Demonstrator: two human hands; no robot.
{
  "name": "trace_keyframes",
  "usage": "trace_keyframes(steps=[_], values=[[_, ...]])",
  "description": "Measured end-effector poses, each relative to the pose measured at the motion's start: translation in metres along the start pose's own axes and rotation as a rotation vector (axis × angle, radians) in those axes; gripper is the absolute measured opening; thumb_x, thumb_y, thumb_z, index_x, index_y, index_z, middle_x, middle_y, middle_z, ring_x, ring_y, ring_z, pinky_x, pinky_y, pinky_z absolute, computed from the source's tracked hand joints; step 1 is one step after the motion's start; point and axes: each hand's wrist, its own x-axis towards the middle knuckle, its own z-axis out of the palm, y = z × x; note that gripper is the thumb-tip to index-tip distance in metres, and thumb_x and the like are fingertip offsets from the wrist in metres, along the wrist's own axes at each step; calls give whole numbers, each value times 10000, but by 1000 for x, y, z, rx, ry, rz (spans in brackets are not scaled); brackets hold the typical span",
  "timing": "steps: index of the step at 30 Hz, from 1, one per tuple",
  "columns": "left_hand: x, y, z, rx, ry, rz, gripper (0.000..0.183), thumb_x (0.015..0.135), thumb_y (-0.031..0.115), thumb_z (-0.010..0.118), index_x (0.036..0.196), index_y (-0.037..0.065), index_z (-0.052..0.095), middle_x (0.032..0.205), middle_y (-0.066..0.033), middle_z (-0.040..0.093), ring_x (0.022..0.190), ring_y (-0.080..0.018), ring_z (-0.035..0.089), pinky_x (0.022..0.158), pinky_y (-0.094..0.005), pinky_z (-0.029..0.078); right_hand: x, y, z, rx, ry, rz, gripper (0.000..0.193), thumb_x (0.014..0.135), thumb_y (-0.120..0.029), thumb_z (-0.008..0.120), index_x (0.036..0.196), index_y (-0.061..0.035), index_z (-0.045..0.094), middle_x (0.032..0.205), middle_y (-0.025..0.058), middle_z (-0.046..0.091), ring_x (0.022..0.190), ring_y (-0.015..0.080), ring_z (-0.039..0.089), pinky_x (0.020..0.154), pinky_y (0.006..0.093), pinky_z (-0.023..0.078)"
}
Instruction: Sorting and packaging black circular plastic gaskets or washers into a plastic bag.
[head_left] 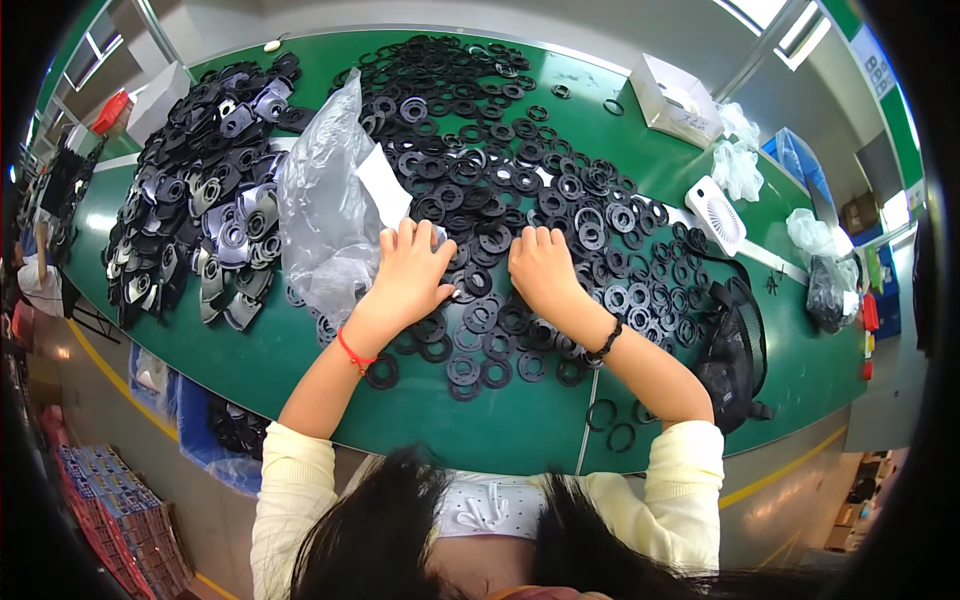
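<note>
A wide heap of flat black rings [480, 315] lies in front of me, many overlapping. My left hand [408, 268] rests on the heap beside a clear plastic bag [325, 200]; its fingers are spread and the thumb stands apart. A white paper [383, 188] is at the bag's right side, just beyond my left fingers. On the right part of the heap, my right hand [545, 268] has its fingers curled down together among the rings. Whatever those fingers hold, if anything, is hidden under them.
Black and silver moulded parts [215, 200] are piled to the left on the green table [540, 420]. On the right are a black mesh bag [733, 350], a white handheld fan [716, 215], a white box [675, 100] and plastic bags [738, 168]. Blue bins [205, 430] stand below the left edge.
</note>
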Motion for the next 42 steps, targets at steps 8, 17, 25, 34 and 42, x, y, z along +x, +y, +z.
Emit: trace_keyframes(steps=[8, 17, 25, 34, 42], values=[[-2, -10, 0, 1, 58, 10, 452, 668, 312, 777, 1035, 136, 579, 1014, -88, 451, 1004, -297, 402, 842, -431, 304, 0, 51, -19, 330, 20, 61, 169, 795, -196, 608, 716, -47, 616, 741, 104, 558, 734, 265, 586, 674, 386, 454], [3, -8, 20, 78, 133, -66, 441, 685, 315, 764, 1024, 112, 568, 1011, -106, 459, 994, -301, 411, 822, -438, 322, -13, 38, -38, 727, -240, 127, 267, 832, -271, 654, 967, -49, 592, 902, 141, 516, 748, 344, 603, 663, 426, 503], [-4, -16, 6, 45, -28, 26, 347, 672, 307, 768, 889, 109, 584, 965, -93, 467, 980, -294, 411, 829, -423, 310, -10, 28, -13, 558, -392, 296, 277, 795, -231, 677, 943, -14, 590, 907, 167, 552, 785, 365, 614, 682, 436, 512], [14, -32, 16, -5, 251, -143, 311, 756, 207, 702, 1040, 153, 588, 990, -72, 465, 968, -271, 419, 836, -415, 307, -12, 40, -29, 580, -173, 194, 166, 848, -166, 581, 905, -23, 642, 832, 137, 562, 708, 335, 612, 634, 414, 511], [19, -35, 39, -4, 318, -166, 330, 734, 221, 723, 1039, 150, 617, 1011, -66, 452, 989, -263, 406, 847, -406, 298, -12, 81, -46, 961, 19, 329, 130, 865, -110, 575, 873, 16, 543, 793, 176, 548, 757, 348, 547, 670, 399, 437]])
